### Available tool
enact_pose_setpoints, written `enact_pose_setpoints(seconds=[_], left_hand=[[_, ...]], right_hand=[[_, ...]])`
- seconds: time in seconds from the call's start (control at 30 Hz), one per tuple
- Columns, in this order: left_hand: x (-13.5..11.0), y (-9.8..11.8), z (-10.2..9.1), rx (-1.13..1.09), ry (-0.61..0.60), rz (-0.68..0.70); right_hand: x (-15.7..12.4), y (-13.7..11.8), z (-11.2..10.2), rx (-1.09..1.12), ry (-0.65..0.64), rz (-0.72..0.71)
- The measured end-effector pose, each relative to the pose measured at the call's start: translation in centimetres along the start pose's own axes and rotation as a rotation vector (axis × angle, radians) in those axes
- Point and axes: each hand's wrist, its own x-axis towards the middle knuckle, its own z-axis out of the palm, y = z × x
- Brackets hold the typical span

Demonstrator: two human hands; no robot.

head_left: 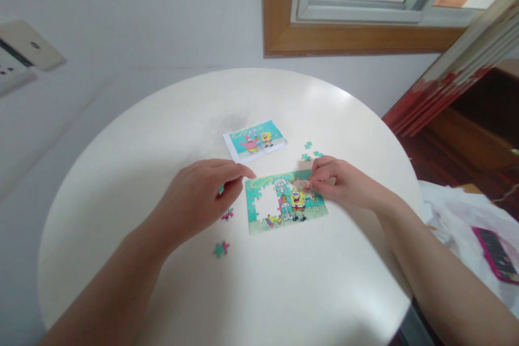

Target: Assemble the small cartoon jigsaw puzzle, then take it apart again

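Note:
A partly assembled cartoon jigsaw puzzle [320, 215] lies on the white round table, with a large gap left of its middle and a smaller one near the top right. My left hand [203, 194] rests at its upper left corner, index fingertip on the edge and thumb apart below. Over the upper right part, my right hand [334, 181] pinches a small puzzle piece, mostly covered by the fingers. Loose pieces [221, 249] lie left of the puzzle, some partly behind my left hand. More teal pieces [306, 157] sit beyond my right hand.
A reference picture card [255, 139] lies behind the puzzle on the table [121, 173]. The wall and a wood-framed window [365, 38] stand beyond. At right are a red and white curtain [438, 92] and a pink-edged phone [495, 254] on white plastic.

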Motion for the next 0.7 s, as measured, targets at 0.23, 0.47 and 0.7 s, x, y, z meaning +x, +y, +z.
enact_pose_setpoints(seconds=[0.23, 0.47, 0.7], left_hand=[[0.05, 0.1, -0.13, -0.001, -0.004, -0.007], [0.14, 0.05, -0.27, 0.012, -0.012, -0.013], [-0.09, -0.56, -0.48, -0.032, -0.07, -0.038]], right_hand=[[0.06, 0.03, 0.2, -0.022, -0.037, 0.012], [0.08, 0.07, 0.25, 0.01, -0.007, 0.027], [0.21, 0.14, 0.67, -0.015, -0.025, 0.001]])
